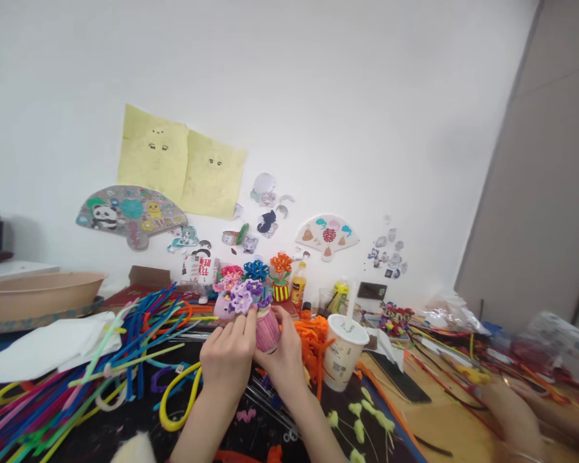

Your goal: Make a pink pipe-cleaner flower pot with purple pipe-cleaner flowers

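Observation:
In front of my chest, my right hand [287, 363] is wrapped round a small pink-purple ribbed pot [268, 332], apparently made of pipe cleaners, which tilts a little. Lilac pipe-cleaner flowers [242, 298] rise from its top and lean left. My left hand [229, 350] is closed against the base of these flowers at the pot's rim; its fingertips are partly hidden. Behind the pot stand blue pipe-cleaner flowers [256, 270], pink flowers [230, 275] and an orange flower in a striped pot [280, 292].
Many loose pipe cleaners [139, 334] spread over the left side. Close to my right hand lie an orange pipe-cleaner heap [312, 341] and a paper cup [342, 360] with a straw. Pale green buds [359, 421] lie nearer. Another person's arm [511, 411] reaches in at the right.

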{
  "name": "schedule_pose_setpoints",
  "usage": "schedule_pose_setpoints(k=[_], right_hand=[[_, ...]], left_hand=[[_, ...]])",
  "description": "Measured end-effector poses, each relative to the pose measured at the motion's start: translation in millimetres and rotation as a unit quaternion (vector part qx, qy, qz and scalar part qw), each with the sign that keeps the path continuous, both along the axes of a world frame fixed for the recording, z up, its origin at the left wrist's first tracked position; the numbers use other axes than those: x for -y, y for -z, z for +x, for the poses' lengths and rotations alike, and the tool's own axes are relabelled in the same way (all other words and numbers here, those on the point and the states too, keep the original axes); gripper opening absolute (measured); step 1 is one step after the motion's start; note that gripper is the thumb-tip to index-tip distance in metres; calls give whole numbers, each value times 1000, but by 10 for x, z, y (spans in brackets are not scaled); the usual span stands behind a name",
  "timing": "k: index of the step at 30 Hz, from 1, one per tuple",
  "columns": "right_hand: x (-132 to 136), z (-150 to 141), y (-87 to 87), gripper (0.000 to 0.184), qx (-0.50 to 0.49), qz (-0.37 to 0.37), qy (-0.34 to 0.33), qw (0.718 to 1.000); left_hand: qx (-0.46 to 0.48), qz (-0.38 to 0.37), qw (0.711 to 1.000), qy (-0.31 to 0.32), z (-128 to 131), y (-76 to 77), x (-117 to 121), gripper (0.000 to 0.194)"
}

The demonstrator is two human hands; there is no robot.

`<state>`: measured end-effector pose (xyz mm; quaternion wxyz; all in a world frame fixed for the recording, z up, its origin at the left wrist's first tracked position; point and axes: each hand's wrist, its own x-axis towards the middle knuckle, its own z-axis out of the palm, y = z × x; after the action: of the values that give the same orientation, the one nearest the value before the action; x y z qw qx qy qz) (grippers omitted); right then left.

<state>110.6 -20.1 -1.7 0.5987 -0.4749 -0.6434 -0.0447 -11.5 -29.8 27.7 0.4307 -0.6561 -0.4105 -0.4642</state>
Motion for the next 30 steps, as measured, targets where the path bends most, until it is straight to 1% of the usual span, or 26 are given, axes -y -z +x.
schedule_pose_setpoints(k=[6, 13, 17, 21, 27, 30], right_hand=[[-4, -3, 1, 67, 2, -12, 3, 1000], [6, 16, -18, 66, 0, -9, 9, 1000], [16, 25, -37, 62, 4, -7, 8, 1000], [14, 30, -39, 62, 12, -1, 12, 1000], [14, 24, -36, 62, 17, -4, 10, 1000], [30, 25, -56, 61, 17, -1, 10, 1000]], left_hand=[[-3, 7, 1000, 1, -12, -13, -36, 20], [-23, 1, 1000, 14, -40, -36, -62, 20], [-44, -7, 999, 12, -71, -56, -60, 25], [-50, -7, 998, 22, -84, -84, -43, 29], [-49, -52, 997, 28, -91, -116, -27, 30], [-56, -62, 996, 34, -97, -137, -28, 30]])
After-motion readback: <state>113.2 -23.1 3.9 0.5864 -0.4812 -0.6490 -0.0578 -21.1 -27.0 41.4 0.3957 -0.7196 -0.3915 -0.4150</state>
